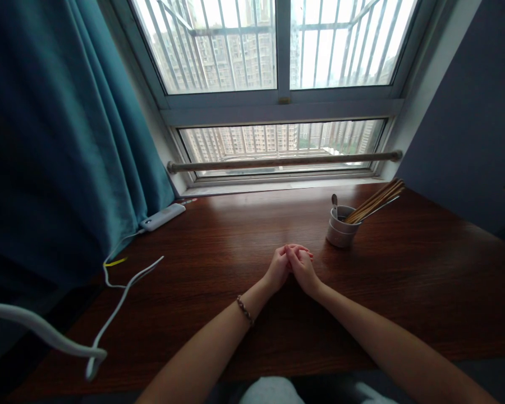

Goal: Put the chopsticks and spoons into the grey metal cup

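Note:
My left hand and my right hand are clasped together over the middle of the brown wooden table, fingers folded against each other. Both are closed, and no object shows in them. A braided bracelet circles my left wrist. Closest to my right hand, a little beyond it to the right, stands a pale cup. Several wooden chopsticks lean out of it to the right, along with a thin metal utensil. A spoon handle sticks up at its left side.
At the table's left edge lies a white elongated device with a thin cable running toward me. A thicker white cable loops in at lower left. A blue curtain hangs on the left. Behind the table, a horizontal rail crosses the window.

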{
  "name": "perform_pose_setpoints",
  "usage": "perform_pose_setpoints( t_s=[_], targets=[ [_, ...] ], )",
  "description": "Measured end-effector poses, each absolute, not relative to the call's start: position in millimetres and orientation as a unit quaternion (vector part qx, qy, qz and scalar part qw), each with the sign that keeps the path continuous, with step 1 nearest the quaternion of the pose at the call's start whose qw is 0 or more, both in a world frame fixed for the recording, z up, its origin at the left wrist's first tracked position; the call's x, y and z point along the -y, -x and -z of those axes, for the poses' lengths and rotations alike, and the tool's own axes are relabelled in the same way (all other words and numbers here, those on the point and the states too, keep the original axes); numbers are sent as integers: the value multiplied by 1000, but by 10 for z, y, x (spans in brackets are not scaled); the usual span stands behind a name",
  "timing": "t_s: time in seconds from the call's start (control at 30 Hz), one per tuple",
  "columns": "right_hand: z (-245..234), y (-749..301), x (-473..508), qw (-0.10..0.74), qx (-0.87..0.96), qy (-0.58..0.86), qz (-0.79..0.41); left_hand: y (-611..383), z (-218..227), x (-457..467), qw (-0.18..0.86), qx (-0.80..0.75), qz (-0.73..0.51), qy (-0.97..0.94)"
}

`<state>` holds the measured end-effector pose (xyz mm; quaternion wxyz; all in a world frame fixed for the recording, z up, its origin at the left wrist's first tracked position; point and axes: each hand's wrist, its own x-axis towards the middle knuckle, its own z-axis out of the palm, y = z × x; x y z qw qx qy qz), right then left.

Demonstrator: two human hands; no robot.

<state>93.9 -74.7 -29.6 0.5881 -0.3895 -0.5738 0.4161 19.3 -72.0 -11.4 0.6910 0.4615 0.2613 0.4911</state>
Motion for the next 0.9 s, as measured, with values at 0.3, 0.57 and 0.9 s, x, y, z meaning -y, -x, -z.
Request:
perform_pose_setpoints(
  t_s=[0.3,0.57,0.9],
  targets=[
    [218,-933,771,582,577,401,-409,-192,124,706,700,-259,-484,-457],
    [247,-925,764,590,577,403,-396,-192,154,689,699,-248,-486,-462],
    [297,-922,754,601,574,399,-388,-206,153,683,706,-239,-480,-463]
  ],
)
